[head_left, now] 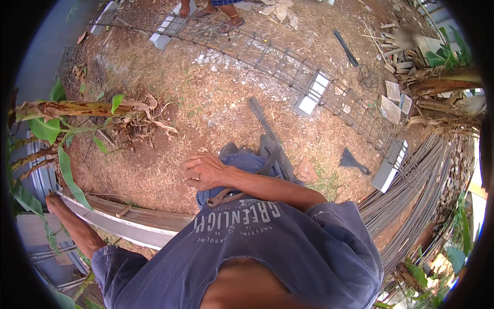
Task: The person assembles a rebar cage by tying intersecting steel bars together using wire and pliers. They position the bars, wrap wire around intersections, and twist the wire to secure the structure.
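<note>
My left hand (53,202) is stretched out to the left, at the far end of a long white-edged board (128,226). Its fingers look curled in, though what they close on is too small to make out. My right hand (205,172), with a ring on one finger, is held in front of my waist, back upward and fingers bent under. Whatever lies inside it, if anything, is hidden. Just beyond it a dark pouch (278,154) hangs at my waist. A bundle of thin grey wire (262,118) sticks out ahead near the pouch.
A long rebar cage (262,54) crosses the dry ground on white blocks (314,93). Dark wire bundles (353,160) lie nearby. Stacked rods (411,195) run along the right. A banana plant (77,109) leans in at left. Another person's foot (231,23) shows at the top.
</note>
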`<state>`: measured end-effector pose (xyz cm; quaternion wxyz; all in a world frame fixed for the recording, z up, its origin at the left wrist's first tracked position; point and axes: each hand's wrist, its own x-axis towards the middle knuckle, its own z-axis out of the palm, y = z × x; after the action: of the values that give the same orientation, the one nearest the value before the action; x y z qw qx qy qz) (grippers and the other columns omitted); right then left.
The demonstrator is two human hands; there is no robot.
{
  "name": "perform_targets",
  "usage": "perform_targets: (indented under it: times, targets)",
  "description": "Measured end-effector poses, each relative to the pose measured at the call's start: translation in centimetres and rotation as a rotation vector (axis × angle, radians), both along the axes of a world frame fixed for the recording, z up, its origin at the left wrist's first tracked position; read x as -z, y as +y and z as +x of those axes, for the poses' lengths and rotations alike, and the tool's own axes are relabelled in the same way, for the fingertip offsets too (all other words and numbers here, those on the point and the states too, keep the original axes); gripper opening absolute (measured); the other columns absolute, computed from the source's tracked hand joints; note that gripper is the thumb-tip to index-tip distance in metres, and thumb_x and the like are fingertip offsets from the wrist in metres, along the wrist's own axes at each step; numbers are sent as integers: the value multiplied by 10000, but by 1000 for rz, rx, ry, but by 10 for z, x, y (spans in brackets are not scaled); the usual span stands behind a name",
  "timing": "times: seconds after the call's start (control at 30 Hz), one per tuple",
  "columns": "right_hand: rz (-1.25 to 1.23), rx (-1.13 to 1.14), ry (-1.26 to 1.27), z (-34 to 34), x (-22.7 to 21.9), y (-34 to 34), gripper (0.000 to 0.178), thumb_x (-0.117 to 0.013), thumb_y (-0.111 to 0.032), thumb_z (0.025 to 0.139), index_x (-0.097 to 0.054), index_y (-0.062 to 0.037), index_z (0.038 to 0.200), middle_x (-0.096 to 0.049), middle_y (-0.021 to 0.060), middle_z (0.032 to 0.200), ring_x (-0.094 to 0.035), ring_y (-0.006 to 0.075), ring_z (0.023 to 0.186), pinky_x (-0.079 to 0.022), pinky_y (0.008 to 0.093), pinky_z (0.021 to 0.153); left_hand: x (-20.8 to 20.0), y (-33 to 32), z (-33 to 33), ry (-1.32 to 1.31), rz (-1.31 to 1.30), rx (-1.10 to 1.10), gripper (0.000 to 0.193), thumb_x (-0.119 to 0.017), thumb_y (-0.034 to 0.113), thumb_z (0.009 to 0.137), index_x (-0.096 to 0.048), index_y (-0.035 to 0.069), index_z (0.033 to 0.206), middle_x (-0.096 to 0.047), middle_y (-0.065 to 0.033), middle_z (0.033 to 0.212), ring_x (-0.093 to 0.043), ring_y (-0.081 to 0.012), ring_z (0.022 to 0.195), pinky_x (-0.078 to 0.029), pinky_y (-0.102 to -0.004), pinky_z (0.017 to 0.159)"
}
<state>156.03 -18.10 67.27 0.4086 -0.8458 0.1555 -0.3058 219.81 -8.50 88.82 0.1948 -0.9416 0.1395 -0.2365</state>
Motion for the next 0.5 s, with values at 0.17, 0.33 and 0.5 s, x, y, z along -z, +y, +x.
perform_targets:
  times: [0.17,0.33,0.5]
  targets:
    - [87,369,407,17,37,-9,108,-616,-136,789,-588,-40,827,-567,87,838,-581,207,642,-504,371,501,85,-21,-121,255,-438,463,399,-697,354,717,-703,108,1031,-712,-106,995,-680,-228,882,-526,-383,772]
    - [116,565,-319,-3,7,-13,105,-589,-91,781,-563,-87,883,-476,48,814,-521,196,593,-418,352,449,134,-10,-232,389,-325,605,420,-663,377,750,-676,113,1077,-708,-109,989,-676,-240,875,-523,-398,761]
    - [-360,228,-348,-13,-7,-5,94,-601,-118,758,-610,-117,852,-473,18,825,-497,166,674,-413,365,563,146,1,-266,390,-265,638,441,-628,399,784,-650,118,1123,-704,-112,982,-672,-251,867,-520,-414,751]
